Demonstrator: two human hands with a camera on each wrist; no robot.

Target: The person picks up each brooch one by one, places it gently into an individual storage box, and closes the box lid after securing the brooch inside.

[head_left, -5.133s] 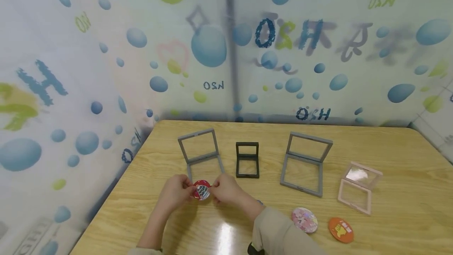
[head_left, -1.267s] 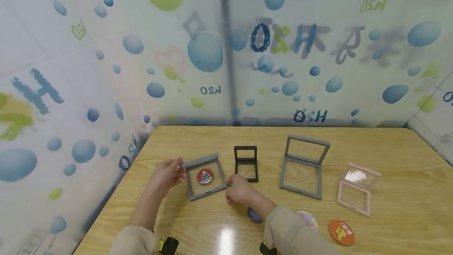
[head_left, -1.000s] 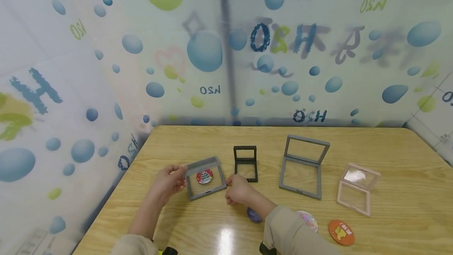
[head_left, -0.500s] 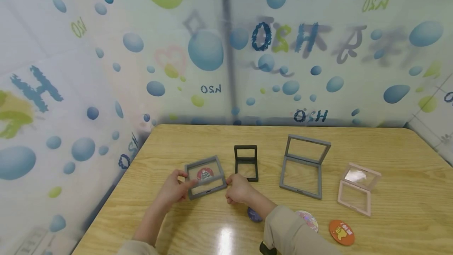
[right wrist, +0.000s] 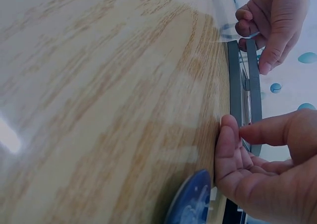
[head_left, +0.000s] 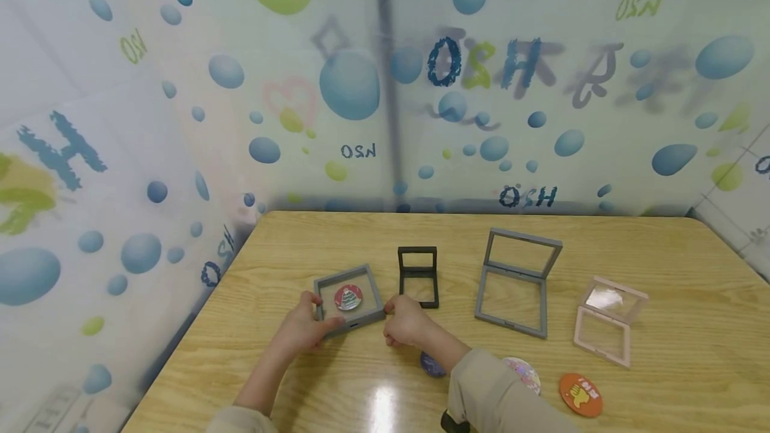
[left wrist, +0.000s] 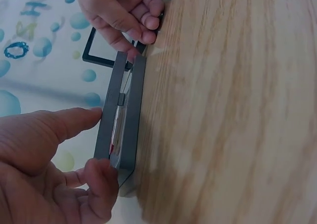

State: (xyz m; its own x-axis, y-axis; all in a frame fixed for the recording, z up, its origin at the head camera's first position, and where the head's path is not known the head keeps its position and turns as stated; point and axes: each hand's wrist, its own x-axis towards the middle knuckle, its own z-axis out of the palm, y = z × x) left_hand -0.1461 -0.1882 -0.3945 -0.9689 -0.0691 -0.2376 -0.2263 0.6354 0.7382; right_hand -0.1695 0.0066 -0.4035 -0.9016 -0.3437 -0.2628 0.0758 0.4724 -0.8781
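Note:
A grey display frame [head_left: 374, 286] lies on the table, its lid folded down over its base. Through the clear film shows a round red badge [head_left: 348, 297] with a tree picture. In the left wrist view a narrow gap runs between lid and base. My left hand [head_left: 303, 326] grips the frame's left side, thumb on the lid, fingers curled at the corner. My right hand [head_left: 410, 323] holds the right front corner between thumb and curled fingers. A dark blue badge [head_left: 432, 365] lies just below my right wrist, partly hidden by it.
A small black frame [head_left: 420, 305] stands unfolded behind my right hand. Farther right are a larger grey frame [head_left: 512, 323] and a pink frame [head_left: 603, 351], both unfolded. A pink badge [head_left: 523, 373], partly under my sleeve, and an orange badge [head_left: 581, 394] lie at the front right.
The red badge went from both hands into the grey frame. My left hand then swung the lid forward and down over it. My right hand has lately stayed at the corner.

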